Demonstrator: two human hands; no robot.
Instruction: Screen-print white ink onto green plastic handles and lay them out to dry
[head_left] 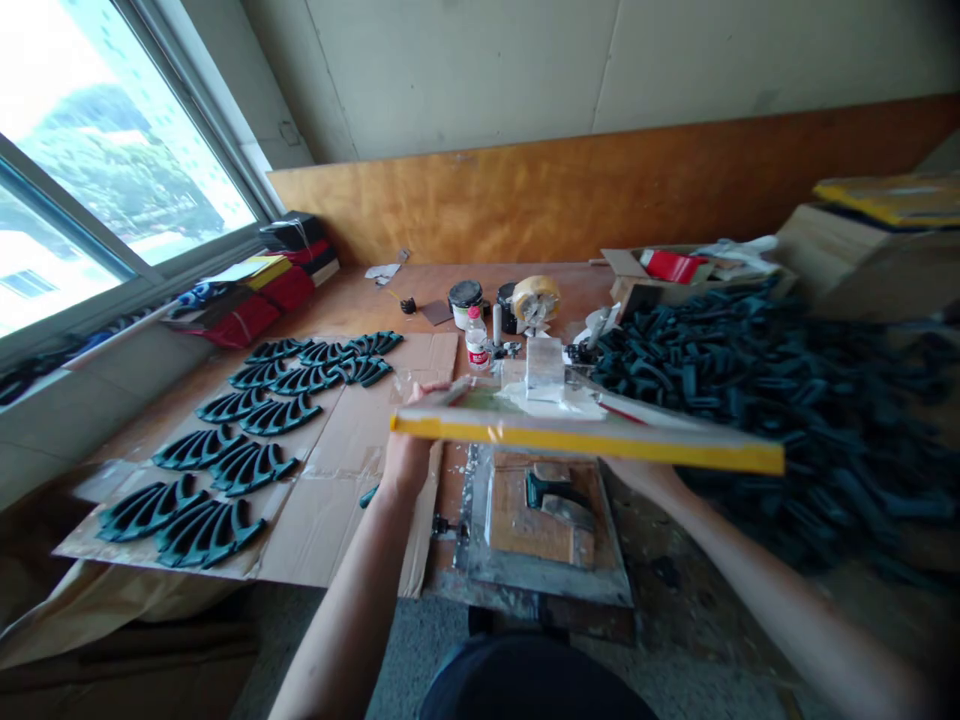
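The left hand (421,405) clamps 1 end of a yellow-edged frame (585,440), tilted above a grey plate (551,583) at the worktable's (360,300) front edge; the right hand's (624,472) grip (mostly hidden) cannot be told. Fan-shaped pieces (208,535) line the cardboard's (322,530) left edge.

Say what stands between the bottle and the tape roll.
In the head view, a pale tube and a dark can stand between the bottle and the tape roll.
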